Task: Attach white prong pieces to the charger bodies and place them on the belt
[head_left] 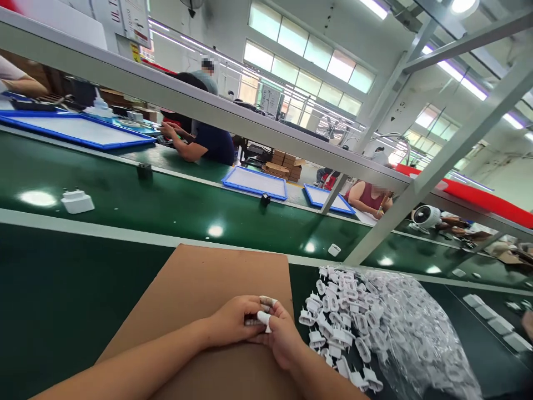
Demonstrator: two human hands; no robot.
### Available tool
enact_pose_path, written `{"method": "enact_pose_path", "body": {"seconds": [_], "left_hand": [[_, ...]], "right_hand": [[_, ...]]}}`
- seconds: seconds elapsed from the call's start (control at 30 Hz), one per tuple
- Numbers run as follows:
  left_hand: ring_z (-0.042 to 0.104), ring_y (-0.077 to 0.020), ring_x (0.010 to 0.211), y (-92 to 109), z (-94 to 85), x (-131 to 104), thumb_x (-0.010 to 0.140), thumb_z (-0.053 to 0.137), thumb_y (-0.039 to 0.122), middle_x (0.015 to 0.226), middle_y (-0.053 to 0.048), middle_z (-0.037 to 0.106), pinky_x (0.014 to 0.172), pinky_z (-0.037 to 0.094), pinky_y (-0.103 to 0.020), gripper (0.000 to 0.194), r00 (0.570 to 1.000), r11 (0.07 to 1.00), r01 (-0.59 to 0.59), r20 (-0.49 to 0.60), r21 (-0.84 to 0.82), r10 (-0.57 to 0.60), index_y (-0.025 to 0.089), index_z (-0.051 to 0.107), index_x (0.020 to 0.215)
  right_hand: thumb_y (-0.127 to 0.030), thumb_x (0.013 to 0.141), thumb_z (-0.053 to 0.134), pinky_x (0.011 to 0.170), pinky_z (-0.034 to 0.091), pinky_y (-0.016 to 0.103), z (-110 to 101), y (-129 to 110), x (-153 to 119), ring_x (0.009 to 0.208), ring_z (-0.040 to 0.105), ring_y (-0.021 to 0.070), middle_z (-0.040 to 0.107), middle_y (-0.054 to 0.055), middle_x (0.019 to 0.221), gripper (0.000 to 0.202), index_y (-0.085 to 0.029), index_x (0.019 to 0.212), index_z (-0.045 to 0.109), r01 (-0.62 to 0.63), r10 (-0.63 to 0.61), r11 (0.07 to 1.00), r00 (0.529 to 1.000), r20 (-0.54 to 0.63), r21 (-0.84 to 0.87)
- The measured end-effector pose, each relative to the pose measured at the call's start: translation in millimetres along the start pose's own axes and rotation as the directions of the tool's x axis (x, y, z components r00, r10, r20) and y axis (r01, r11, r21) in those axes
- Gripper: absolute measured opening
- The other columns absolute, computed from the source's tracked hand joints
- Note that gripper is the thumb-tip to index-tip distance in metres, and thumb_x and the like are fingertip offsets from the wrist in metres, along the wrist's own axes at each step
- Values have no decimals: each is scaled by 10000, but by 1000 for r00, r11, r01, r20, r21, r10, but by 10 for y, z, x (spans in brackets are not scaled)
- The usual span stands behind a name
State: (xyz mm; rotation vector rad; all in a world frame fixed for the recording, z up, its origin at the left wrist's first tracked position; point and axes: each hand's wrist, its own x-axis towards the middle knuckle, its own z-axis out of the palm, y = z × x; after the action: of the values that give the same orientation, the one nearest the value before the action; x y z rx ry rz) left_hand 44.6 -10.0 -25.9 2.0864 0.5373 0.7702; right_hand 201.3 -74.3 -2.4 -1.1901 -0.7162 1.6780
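Note:
My left hand [234, 322] and my right hand [285, 336] meet above a brown cardboard sheet [225, 272]. Fingers of both hands are curled together, hiding most of whatever lies between them. White coverings wrap the thumb and a finger of my right hand. To the right of my right hand lies a heap of white plug parts [333, 316] with metal pins, spilling from a clear plastic bag [420, 328] that holds several more.
Behind the cardboard runs a green conveyor belt [175, 205] carrying a white plug adapter [78, 201] and black blocks [265, 200]. Blue-framed trays [255, 183] line its far side. A grey metal post [441, 133] slants up at right; white pieces [491, 319] sit in a row. Co-workers sit across.

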Motion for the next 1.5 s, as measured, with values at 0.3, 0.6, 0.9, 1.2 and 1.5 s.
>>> {"method": "enact_pose_path", "body": {"seconds": [0.3, 0.6, 0.9, 1.2, 1.5], "left_hand": [[639, -245, 1013, 63, -65, -6, 855, 730, 433, 1088, -71, 673, 885, 513, -335, 288, 991, 991, 62, 123, -115, -48, 227, 776, 1050], [588, -175, 728, -52, -104, 54, 825, 689, 571, 1074, -80, 689, 694, 533, -322, 422, 983, 976, 186, 24, -113, -184, 217, 790, 1032], [640, -179, 779, -39, -39, 1, 796, 734, 434, 999, -72, 678, 734, 550, -313, 279, 993, 990, 116, 24, -78, -115, 186, 777, 916], [640, -167, 754, -31, -56, 2, 736, 779, 324, 972, -61, 682, 667, 522, -284, 220, 991, 988, 135, -9, -77, -136, 181, 803, 902], [615, -152, 721, -124, -4, 15, 730, 775, 323, 978, -70, 689, 674, 528, -286, 201, 991, 988, 128, -37, -91, -132, 174, 801, 861]], "right_hand": [[-431, 642, 786, 799, 578, 407, -53, -119, 0, 926, 731, 246, 720, 58, 1050, 550, -231, 1112, 583, 29, -43, 969, 998, -52, -247], [-304, 886, 689, 1237, 100, 679, -722, -98, -712, 1373, 476, 418, 610, 173, 1407, 459, -231, 1339, 675, -88, -636, -41, 770, -42, -995], [-139, 833, 557, 1198, 257, 522, -1350, -270, -531, 1203, 626, 284, 721, 106, 1243, 326, -236, 1068, 761, -168, -698, -166, 716, -5, -972], [-127, 805, 462, 794, 491, 338, -1517, -440, -284, 907, 666, 262, 685, 116, 1008, 325, -190, 977, 731, -128, -693, -224, 718, 66, -966], [-115, 750, 524, 776, 437, 314, -1333, -591, -96, 946, 654, 258, 705, 76, 942, 267, -223, 851, 747, -104, -567, -243, 822, 54, -964]]}}
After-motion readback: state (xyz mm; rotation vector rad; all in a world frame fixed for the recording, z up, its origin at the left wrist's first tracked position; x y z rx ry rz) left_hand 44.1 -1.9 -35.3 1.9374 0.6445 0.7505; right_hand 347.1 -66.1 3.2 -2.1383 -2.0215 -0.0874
